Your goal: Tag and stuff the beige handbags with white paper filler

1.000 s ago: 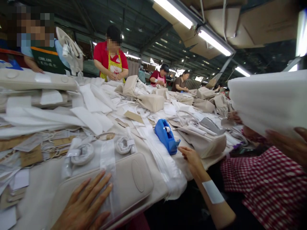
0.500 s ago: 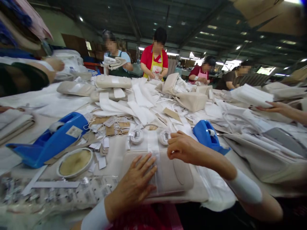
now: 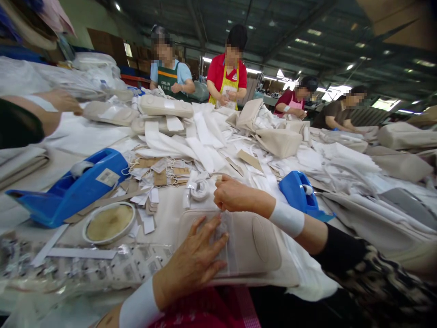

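One long table [image 3: 77,136]: covered in white and heaped with white strips, beige bags and paper, running away from the person to the far side.

Four co-workers [image 3: 227,73]: across the table, each bent over work, all in aprons except the one at far right, whose front is hidden or plain - cannot tell.

Side co-worker's hand [image 3: 61,101]: at the left edge, lying over the table, apart from the person's own.

Beige bag [image 3: 262,248]: padded, flat on the table right in front of the person, an oval raised patch on its face.

Clear film [image 3: 223,241]: a strip lying across the bag, under the left hand.

Left hand [image 3: 193,259]: flat on film and bag, fingers spread - pressing, released, nothing clenched.

Right hand [image 3: 239,193]: curled at the bag's top edge, white band at the wrist - cannot tell whether it grasps the film.

Blue dispenser [image 3: 75,189]: tape on it, well left of the bag.

Second dispenser [image 3: 297,193]: blue too, just past the right wrist.

Round dish [image 3: 109,222]: white rim, tan centre, left of the bag.

Kraft tags [image 3: 167,177]: scattered beyond the dish.

Coiled strap [image 3: 200,189]: wrapped in plastic, just beside the right fingers.

Label sheets [image 3: 102,269]: spread along the near left edge.
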Tool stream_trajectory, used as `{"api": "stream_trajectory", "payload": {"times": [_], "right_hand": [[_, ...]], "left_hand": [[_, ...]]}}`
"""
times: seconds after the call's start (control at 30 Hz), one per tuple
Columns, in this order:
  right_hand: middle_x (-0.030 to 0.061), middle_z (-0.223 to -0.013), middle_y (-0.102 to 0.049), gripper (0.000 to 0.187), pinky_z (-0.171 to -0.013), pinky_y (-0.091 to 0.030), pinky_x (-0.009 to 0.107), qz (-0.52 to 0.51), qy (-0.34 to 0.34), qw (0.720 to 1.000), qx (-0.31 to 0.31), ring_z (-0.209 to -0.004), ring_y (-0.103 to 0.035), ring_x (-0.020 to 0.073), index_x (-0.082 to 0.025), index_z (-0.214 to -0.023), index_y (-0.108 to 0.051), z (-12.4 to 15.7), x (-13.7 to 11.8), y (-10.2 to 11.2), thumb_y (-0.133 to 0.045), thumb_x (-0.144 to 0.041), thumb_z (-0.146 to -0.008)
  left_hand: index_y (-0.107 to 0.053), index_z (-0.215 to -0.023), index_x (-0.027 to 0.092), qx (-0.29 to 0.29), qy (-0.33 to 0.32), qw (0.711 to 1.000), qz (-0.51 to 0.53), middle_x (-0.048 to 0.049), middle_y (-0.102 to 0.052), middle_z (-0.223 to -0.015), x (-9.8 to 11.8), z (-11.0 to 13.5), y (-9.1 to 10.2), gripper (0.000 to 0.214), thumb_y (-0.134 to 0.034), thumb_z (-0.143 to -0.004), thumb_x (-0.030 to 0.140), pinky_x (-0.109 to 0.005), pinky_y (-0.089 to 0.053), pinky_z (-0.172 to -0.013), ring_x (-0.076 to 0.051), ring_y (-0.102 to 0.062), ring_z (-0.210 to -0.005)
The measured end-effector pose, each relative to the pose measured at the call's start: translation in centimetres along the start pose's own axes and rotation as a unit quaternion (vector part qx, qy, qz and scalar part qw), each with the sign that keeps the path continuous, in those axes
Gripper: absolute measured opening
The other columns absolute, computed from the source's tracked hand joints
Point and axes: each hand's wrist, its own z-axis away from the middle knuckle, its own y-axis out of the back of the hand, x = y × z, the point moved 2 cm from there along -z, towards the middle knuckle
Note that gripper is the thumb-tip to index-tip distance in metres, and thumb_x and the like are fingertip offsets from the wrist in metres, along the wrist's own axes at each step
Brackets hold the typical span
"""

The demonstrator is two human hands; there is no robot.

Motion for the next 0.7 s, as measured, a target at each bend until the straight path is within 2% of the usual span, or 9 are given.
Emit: {"api": "stream_trajectory", "payload": {"times": [0.13, 0.27, 0.37, 0.47, 0.57, 0.6, 0.7], "right_hand": [[0.0050, -0.061, -0.065, 0.018, -0.080, -0.028, 0.036, 0.006, 0.010, 1.000, 0.002, -0.072, -0.055, 0.0196, -0.020, -0.069, -0.074, 0.0, 0.0, -0.2, -0.060, -0.012, -0.077], [0.0056, -0.059, -0.063, 0.019, -0.080, -0.027, 0.036, 0.013, 0.010, 1.000, 0.004, -0.070, -0.053, 0.0194, -0.019, -0.067, -0.072, 0.0, -0.1, -0.3, -0.059, -0.013, -0.078], [0.0061, -0.062, -0.065, 0.016, -0.082, -0.026, 0.037, 0.005, 0.002, 1.000, -0.006, -0.074, -0.053, 0.0203, -0.018, -0.067, -0.071, 0.2, -0.1, 0.0, -0.060, -0.011, -0.078], [0.0073, -0.073, -0.068, 0.006, -0.085, -0.025, 0.036, -0.001, -0.008, 0.999, -0.032, -0.083, -0.054, 0.0221, -0.015, -0.084, -0.068, 0.2, 0.3, 0.2, -0.066, -0.014, -0.079], [0.0074, -0.085, -0.068, 0.035, -0.086, -0.024, 0.035, -0.003, -0.001, 0.999, -0.035, -0.091, -0.052, 0.0237, -0.013, -0.105, -0.059, -0.2, 1.2, -0.1, -0.076, -0.023, -0.075], [0.0065, -0.087, -0.067, 0.038, -0.086, -0.024, 0.035, -0.011, 0.004, 0.999, -0.035, -0.093, -0.051, 0.0238, -0.015, -0.106, -0.058, -0.5, 1.6, -0.4, -0.077, -0.026, -0.075], [0.0024, -0.081, -0.065, 0.027, -0.087, -0.023, 0.036, -0.046, 0.014, 0.998, -0.051, -0.092, -0.049, 0.0230, -0.018, -0.093, -0.059, -1.2, 3.1, -1.6, -0.074, -0.034, -0.079]], "left_hand": [[-0.046, -0.137, 0.019, -0.012, 0.009, 1.000, 0.010, -0.0199, -0.017, -0.159, 0.0, -0.1, 0.0, 0.049, -0.056, -0.090, 0.029, -0.059, -0.021, -0.116, -0.031, -0.012, -0.149], [-0.046, -0.136, 0.021, -0.043, 0.013, 0.999, 0.016, -0.0122, -0.022, -0.160, 0.1, -0.3, 0.2, 0.047, -0.053, -0.092, 0.033, -0.057, -0.019, -0.117, -0.028, -0.012, -0.149], [-0.046, -0.137, 0.022, -0.048, 0.013, 0.999, 0.015, -0.0102, -0.021, -0.160, 0.0, -0.5, 0.2, 0.047, -0.051, -0.092, 0.034, -0.055, -0.018, -0.117, -0.028, -0.012, -0.149], [-0.045, -0.138, 0.023, -0.050, 0.013, 0.999, 0.009, -0.0091, -0.021, -0.160, 0.0, -0.5, 0.1, 0.048, -0.051, -0.092, 0.034, -0.054, -0.017, -0.117, -0.028, -0.013, -0.149], [-0.044, -0.139, 0.023, -0.060, 0.013, 0.998, -0.005, -0.0098, -0.021, -0.160, 0.0, -0.5, 0.1, 0.049, -0.052, -0.091, 0.032, -0.054, -0.017, -0.117, -0.028, -0.014, -0.149], [-0.044, -0.139, 0.022, -0.064, 0.012, 0.998, -0.009, -0.0102, -0.021, -0.160, 0.1, -0.5, 0.1, 0.050, -0.053, -0.091, 0.031, -0.054, -0.017, -0.117, -0.028, -0.014, -0.149], [-0.044, -0.139, 0.022, -0.073, 0.013, 0.997, -0.017, -0.0102, -0.021, -0.160, 0.1, -0.4, 0.2, 0.049, -0.053, -0.091, 0.031, -0.054, -0.017, -0.117, -0.028, -0.013, -0.149]]}}
